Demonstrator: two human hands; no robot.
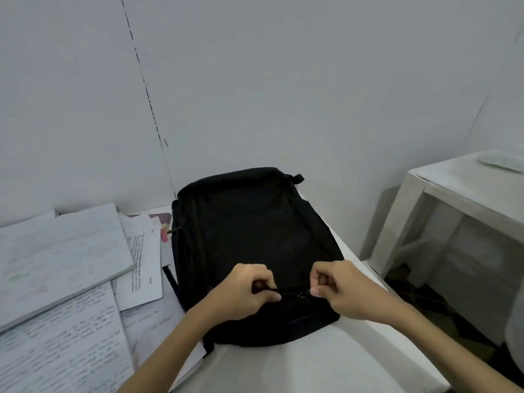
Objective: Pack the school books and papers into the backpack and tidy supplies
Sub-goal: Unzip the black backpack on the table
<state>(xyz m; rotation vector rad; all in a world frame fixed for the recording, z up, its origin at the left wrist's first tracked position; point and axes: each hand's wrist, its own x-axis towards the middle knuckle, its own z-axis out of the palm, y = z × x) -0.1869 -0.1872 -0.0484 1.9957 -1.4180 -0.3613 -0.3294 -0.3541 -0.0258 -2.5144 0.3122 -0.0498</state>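
Note:
A black backpack (249, 236) lies flat on the white table (326, 370), its near end toward me. My left hand (243, 293) pinches the fabric by the zipper line at that near end. My right hand (337, 290) pinches the small zipper pull (302, 294) just right of the left hand. To the left of the bag lie an open handwritten notebook (56, 259), loose written sheets (65, 350) and a printed paper (144, 268).
A grey wall stands close behind the table. A small white side table (465, 199) with a pale object on top is at the right, across a dark floor gap. A pink item (164, 234) peeks out beside the bag's left side.

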